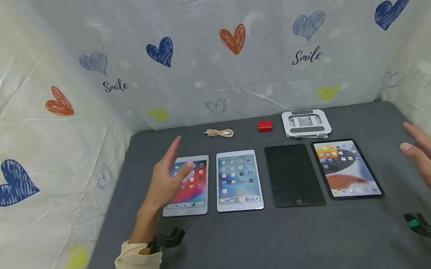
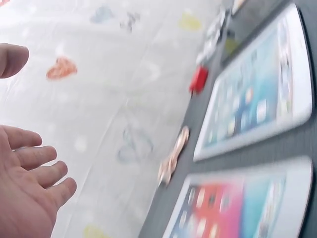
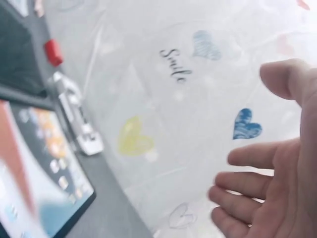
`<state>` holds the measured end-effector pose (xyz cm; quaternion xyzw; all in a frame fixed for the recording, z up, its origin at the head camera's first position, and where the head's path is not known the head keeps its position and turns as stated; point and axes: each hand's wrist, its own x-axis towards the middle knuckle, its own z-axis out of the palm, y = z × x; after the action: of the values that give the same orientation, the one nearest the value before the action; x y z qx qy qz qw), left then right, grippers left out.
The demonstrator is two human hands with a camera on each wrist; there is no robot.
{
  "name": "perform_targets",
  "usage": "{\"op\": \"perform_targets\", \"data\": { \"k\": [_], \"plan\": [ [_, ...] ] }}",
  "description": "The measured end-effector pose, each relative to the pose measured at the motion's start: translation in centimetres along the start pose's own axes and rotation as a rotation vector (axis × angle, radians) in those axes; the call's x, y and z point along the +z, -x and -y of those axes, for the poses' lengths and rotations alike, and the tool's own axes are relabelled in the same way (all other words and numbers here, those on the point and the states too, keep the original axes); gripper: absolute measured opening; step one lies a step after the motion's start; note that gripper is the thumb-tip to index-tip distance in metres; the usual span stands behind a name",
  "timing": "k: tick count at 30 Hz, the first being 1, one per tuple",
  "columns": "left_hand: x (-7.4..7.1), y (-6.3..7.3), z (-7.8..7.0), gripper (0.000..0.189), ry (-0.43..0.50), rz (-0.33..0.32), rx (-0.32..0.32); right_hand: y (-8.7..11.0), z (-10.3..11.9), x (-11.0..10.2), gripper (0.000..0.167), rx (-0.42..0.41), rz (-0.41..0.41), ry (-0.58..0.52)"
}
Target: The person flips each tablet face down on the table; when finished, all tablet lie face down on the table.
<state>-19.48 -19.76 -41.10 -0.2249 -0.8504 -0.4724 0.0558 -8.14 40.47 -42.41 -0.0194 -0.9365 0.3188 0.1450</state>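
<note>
The word "Smile" (image 1: 115,85) runs in black script on a creased white heart-printed sheet (image 1: 190,14), twice across the back and once at lower left, partly cut off; the right-wrist view shows it again. Any lettering on three lit, rectangular tablets (image 1: 237,182) is too small to read.

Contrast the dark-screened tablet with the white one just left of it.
The dark tablet has a blank screen; the white tablet shows lit app icons. The dark tablet's front frame is black, the white tablet's is white. Both lie face up, each with a round button at its near edge.
</note>
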Motion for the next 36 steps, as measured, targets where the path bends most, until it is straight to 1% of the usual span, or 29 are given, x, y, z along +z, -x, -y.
{"op": "perform_targets", "data": {
  "k": [5,9,13,19,25,27,32,36],
  "plan": [
    [3.2,-1.5,-1.3,0.076,0.185,0.061,0.013,-0.2,0.4,0.0,0.065,0.049,0.046,-0.019],
    [5.5,-2.7,-2.2,0.072,0.271,0.119,0.014,-0.8,1.3,0.0,0.068,0.095,0.091,-0.024],
    [7.6,-3.9,-3.3,0.067,0.351,0.179,-0.002,-1.4,1.9,-0.2,0.073,0.147,0.12,-0.031],
    [10.8,-5.5,-4.9,0.061,0.443,0.257,-0.075,-2.5,1.8,-0.7,0.079,0.2,0.144,0.006],
    [14.1,-6.8,-5.8,0.057,0.566,0.326,-0.107,-3.3,1.3,-0.8,0.086,0.242,0.213,-0.004],
    [15.3,-7.1,-6.2,0.056,0.605,0.339,-0.124,-3.4,1.0,-0.7,0.087,0.251,0.227,-0.013],
    [18.2,-7.7,-7.1,0.056,0.665,0.357,-0.19,-3.5,-0.2,-0.4,0.084,0.249,0.27,-0.013],
    [20.5,-8.0,-7.7,0.054,0.666,0.372,-0.251,-3.5,-1.2,0.2,0.08,0.243,0.299,-0.022]
  ]
}}
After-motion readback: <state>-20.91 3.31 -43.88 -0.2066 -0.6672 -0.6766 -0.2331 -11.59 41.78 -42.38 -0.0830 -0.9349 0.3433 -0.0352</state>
